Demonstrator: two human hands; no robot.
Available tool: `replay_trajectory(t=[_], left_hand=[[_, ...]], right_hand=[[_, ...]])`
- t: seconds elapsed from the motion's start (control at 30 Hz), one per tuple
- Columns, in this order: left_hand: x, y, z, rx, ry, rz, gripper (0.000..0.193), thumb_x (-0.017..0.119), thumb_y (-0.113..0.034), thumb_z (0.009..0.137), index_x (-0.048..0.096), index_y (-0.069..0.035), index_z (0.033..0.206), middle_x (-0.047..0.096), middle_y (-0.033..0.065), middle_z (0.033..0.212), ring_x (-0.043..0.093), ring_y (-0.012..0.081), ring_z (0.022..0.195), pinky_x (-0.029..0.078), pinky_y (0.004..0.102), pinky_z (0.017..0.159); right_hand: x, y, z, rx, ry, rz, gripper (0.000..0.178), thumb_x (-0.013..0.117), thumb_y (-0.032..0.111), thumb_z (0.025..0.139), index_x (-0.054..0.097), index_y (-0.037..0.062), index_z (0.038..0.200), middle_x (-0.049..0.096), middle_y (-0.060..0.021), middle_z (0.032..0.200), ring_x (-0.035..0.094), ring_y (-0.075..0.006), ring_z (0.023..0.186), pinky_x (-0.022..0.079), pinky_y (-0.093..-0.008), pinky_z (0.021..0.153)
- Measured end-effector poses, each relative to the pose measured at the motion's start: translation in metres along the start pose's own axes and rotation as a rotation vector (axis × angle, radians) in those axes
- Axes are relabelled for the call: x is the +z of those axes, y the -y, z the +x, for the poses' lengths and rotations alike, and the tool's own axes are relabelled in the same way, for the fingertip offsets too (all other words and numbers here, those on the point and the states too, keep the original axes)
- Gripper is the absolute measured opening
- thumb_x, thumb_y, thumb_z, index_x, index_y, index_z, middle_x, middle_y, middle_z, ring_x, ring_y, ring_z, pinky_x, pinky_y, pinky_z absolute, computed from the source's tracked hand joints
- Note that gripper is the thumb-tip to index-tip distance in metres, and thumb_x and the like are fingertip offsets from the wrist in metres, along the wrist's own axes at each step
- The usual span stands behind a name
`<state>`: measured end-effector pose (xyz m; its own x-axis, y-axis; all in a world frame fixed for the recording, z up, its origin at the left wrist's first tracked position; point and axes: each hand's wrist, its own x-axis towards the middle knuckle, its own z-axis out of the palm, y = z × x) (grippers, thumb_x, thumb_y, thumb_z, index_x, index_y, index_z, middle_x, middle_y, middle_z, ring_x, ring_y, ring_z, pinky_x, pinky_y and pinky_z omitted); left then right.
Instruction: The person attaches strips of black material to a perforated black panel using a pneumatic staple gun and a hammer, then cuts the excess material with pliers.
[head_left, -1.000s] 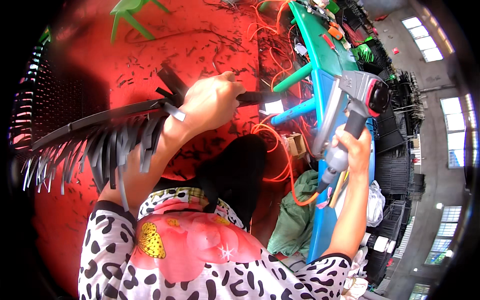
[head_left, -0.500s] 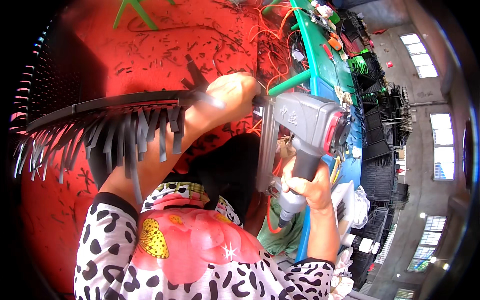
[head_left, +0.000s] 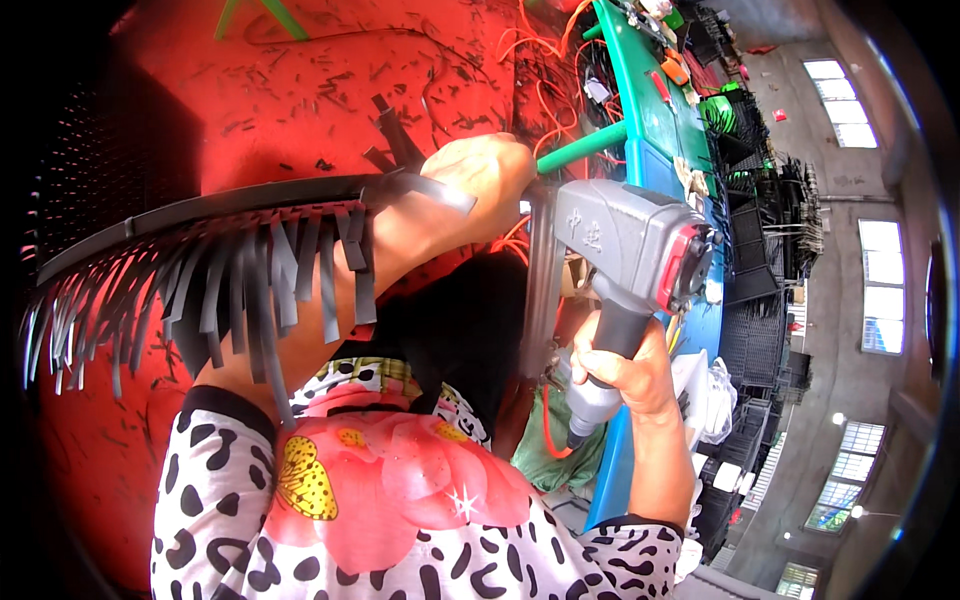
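Observation:
My right hand [head_left: 632,367] wraps round the handle of a grey air-powered staple gun [head_left: 625,235], its red-edged head facing right. An orange air hose [head_left: 553,440] joins the handle's lower end. The gun's nose is right beside my left hand [head_left: 482,172], which is closed, its fingertips hidden behind the knuckles. It is at the right end of a black woven panel [head_left: 200,208] with a curved rim. Many loose flat strips [head_left: 265,275] hang from the rim in front of my left forearm. One strip end [head_left: 440,190] lies over the wrist.
Dark strip scraps litter the red floor [head_left: 330,90]. A green-and-blue table [head_left: 650,150] at right bears tools and clutter, with a green leg [head_left: 580,148] beside my left hand. Orange hoses [head_left: 545,60] trail beyond it. Black woven frames [head_left: 755,260] are stacked farther right.
The staple gun and my right hand have shifted slightly right. My left hand has risen a little in view, and the woven panel has moved slightly left.

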<state>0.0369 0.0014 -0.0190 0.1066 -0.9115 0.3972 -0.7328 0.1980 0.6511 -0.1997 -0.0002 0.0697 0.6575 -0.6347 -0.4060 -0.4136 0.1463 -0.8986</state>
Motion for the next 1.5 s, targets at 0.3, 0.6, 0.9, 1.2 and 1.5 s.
replay_trajectory(t=[0.3,0.6,0.9,1.2,1.5], left_hand=[[0.002,0.005,0.007,0.039,-0.067,-0.027,0.017,0.053,-0.001,0.068,0.065,-0.004,0.08,0.061,0.0183,0.074,0.062,0.0342,0.076,0.049,0.0437,0.065],[-0.001,-0.001,0.013,-0.086,0.159,-0.014,0.021,0.052,-0.001,0.067,0.064,-0.002,0.084,0.06,0.0215,0.078,0.059,0.0395,0.083,0.048,0.0461,0.072],[-0.021,0.005,-0.008,0.087,0.255,-0.013,0.035,0.063,-0.005,0.067,0.061,0.002,0.101,0.059,0.0187,0.09,0.056,0.0367,0.089,0.046,0.0422,0.078],[-0.052,-0.008,-0.012,0.114,0.281,-0.05,0.038,0.066,0.001,0.06,0.061,0.005,0.098,0.057,0.0187,0.087,0.057,0.0367,0.083,0.046,0.037,0.076],[-0.049,-0.016,0.001,-0.046,0.231,-0.059,0.038,0.063,0.008,0.056,0.06,0.006,0.094,0.057,0.0135,0.085,0.058,0.0253,0.079,0.044,0.0278,0.075]], right_hand=[[0.012,0.004,-0.002,-0.025,-0.1,-0.022,0.013,0.065,0.009,0.072,0.056,0.0014,0.078,0.057,-0.0055,0.067,0.058,-0.0139,0.058,0.048,-0.0277,0.055],[0.0,-0.015,-0.006,-0.227,-0.189,0.042,0.021,0.063,0.016,0.072,0.052,0.0008,0.081,0.055,-0.0098,0.065,0.056,-0.018,0.055,0.046,-0.0295,0.054],[-0.102,-0.047,0.005,-0.329,-0.485,0.139,0.051,0.055,0.002,0.069,0.039,0.0035,0.118,0.055,-0.0108,0.081,0.059,-0.0197,0.065,0.051,-0.0322,0.06],[-0.212,-0.112,0.087,0.35,-0.852,-0.821,0.086,0.063,0.023,0.072,0.017,0.0058,0.143,0.056,-0.0277,0.116,0.057,-0.0377,0.107,0.045,-0.0427,0.092],[-0.253,-0.124,0.095,0.065,-1.043,-0.909,0.07,0.065,0.027,0.078,0.028,0.0062,0.134,0.058,-0.0273,0.109,0.059,-0.0397,0.099,0.048,-0.0467,0.085]])
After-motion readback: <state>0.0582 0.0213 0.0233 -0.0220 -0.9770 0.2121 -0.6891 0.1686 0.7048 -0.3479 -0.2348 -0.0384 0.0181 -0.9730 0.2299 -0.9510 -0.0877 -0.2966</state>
